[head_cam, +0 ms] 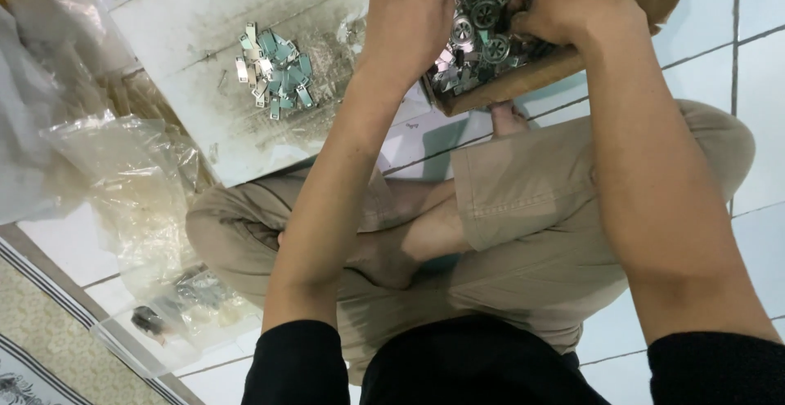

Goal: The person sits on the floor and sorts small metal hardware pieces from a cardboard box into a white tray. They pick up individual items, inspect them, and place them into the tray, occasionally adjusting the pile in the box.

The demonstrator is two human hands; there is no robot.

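My left hand (413,8) and my right hand (564,0) both reach into a brown cardboard box (523,78) at the top of the view. The box is full of small metal parts (482,33), some round like little wheels. My right hand's fingers curl into the parts. My left hand's fingers are hidden behind its back, so what they hold cannot be seen. A small heap of flat metal clips (278,70) lies on a stained white board (204,29) to the left of my left arm.
I sit cross-legged in beige trousers (523,209) on a white tiled floor (760,21). Clear plastic bags (123,168) lie at the left, one with dark small parts (151,319) inside. A patterned mat edge (41,340) shows at bottom left.
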